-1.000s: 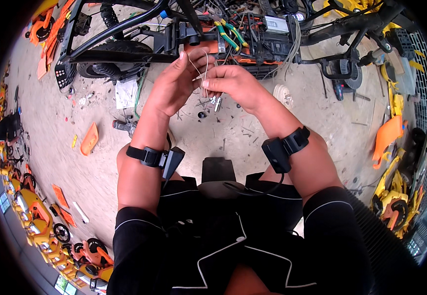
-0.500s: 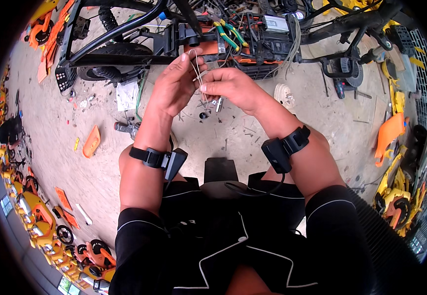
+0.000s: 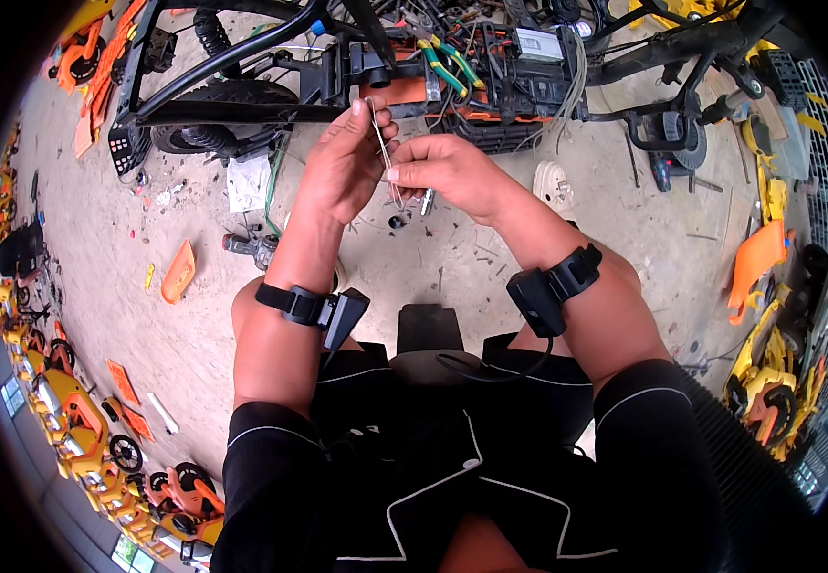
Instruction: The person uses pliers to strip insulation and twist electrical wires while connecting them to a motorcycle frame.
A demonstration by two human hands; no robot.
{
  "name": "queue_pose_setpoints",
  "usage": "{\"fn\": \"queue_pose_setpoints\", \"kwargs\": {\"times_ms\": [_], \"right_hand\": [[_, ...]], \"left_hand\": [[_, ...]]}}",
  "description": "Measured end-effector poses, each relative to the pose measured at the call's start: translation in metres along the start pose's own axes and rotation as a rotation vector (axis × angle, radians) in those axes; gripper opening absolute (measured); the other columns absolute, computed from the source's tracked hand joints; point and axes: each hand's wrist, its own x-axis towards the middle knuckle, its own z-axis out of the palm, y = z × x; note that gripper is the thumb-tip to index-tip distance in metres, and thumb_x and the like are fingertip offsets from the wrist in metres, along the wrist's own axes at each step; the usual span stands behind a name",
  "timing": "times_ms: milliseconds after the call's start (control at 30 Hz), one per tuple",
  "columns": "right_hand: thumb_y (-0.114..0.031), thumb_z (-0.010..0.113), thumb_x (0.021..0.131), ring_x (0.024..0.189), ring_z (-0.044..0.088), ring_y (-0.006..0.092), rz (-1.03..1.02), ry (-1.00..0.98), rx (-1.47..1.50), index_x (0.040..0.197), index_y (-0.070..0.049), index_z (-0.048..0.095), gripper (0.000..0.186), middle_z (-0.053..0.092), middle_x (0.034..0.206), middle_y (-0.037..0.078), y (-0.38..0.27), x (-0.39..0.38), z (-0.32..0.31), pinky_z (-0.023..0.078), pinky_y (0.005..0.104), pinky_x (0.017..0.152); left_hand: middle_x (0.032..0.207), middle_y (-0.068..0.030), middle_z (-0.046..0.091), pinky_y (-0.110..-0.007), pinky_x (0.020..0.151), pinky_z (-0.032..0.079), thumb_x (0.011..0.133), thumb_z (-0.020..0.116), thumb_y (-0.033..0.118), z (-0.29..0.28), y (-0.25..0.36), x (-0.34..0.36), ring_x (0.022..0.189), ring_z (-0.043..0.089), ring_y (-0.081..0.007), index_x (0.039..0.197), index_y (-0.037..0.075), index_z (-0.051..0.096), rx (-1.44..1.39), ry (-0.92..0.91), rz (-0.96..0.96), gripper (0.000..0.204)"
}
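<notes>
Between my two hands runs a thin, light-coloured wire (image 3: 378, 130), bent double into a narrow loop. My left hand (image 3: 342, 164) has its thumb and fingers closed around the loop's upper end, with the fingertips curled. Lower down, my right hand (image 3: 447, 175) pinches the same wire between thumb and forefinger, and the tail hangs below the fingers. Just beyond the hands is a black vehicle frame (image 3: 232, 69) with a wiring bay. Pliers with green and yellow handles (image 3: 445, 69) lie on that bay. A small metal socket-like cylinder (image 3: 427, 201) shows below my right hand.
A power tool (image 3: 240, 244) lies on the floor by my left forearm, near an orange plastic piece (image 3: 178, 271). At right are a blue-and-black drill (image 3: 661, 171) and a round cream part (image 3: 552, 181). Yellow and orange vehicles (image 3: 75, 420) line the left side.
My left hand has shifted slightly to the right, and its thumb now presses closer to the top of the wire loop. The right hand keeps its pinch almost in place.
</notes>
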Motion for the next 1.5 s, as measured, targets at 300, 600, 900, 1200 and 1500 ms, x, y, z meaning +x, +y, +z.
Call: {"fn": "queue_pose_setpoints", "kwargs": {"times_ms": [300, 600, 900, 1200, 1500], "right_hand": [[-0.017, 0.066, 0.092, 0.078, 0.06, 0.0106, -0.001, -0.006, -0.044, 0.09, -0.001, 0.068, 0.016, 0.066, 0.084, 0.003, -0.004, -0.005, 0.004, 0.048, 0.026, 0.074], [-0.016, 0.067, 0.091, 0.078, 0.06, 0.0108, -0.021, -0.036, -0.045, 0.092, -0.002, 0.068, 0.015, 0.067, 0.084, 0.003, -0.002, -0.005, 0.003, 0.048, 0.0262, 0.075], [-0.016, 0.068, 0.09, 0.079, 0.06, 0.0109, -0.008, -0.045, -0.063, 0.092, -0.002, 0.068, 0.014, 0.067, 0.084, 0.003, -0.001, -0.003, 0.004, 0.048, 0.0261, 0.075], [-0.017, 0.063, 0.094, 0.08, 0.061, 0.0111, -0.035, 0.027, 0.065, 0.097, -0.002, 0.067, 0.015, 0.067, 0.087, 0.004, 0.003, 0.003, -0.004, 0.048, 0.0262, 0.076], [-0.018, 0.062, 0.095, 0.08, 0.06, 0.0094, -0.057, 0.071, 0.08, 0.099, -0.003, 0.068, 0.017, 0.067, 0.088, 0.003, 0.003, 0.004, -0.006, 0.048, 0.0257, 0.074]], "left_hand": [[0.093, -0.0003, 0.058, -0.031, 0.084, 0.045, 0.098, 0.06, 0.036, 0.003, -0.001, -0.002, 0.09, 0.052, -0.0165, 0.109, 0.006, 0.061, 0.038, 0.064, 0.01, 0.032], [0.09, -0.0006, 0.058, -0.031, 0.083, 0.046, 0.098, 0.06, 0.033, 0.006, -0.003, -0.004, 0.087, 0.053, -0.0158, 0.104, 0.007, 0.061, 0.016, 0.098, 0.034, 0.027], [0.089, -0.001, 0.056, -0.032, 0.085, 0.045, 0.1, 0.059, 0.029, -0.002, -0.008, -0.001, 0.087, 0.051, -0.0152, 0.099, 0.007, 0.059, -0.027, 0.074, 0.1, 0.022], [0.137, -0.0149, 0.052, -0.04, 0.101, 0.041, 0.102, 0.045, 0.048, 0.015, 0.008, -0.004, 0.123, 0.051, -0.0257, 0.139, -0.003, 0.046, 0.16, 0.038, -0.009, 0.063], [0.105, -0.0068, 0.067, -0.03, 0.088, 0.046, 0.1, 0.055, 0.033, 0.006, 0.004, -0.01, 0.098, 0.061, -0.0171, 0.119, 0.0, 0.062, 0.392, -0.059, -0.135, 0.038]]}}
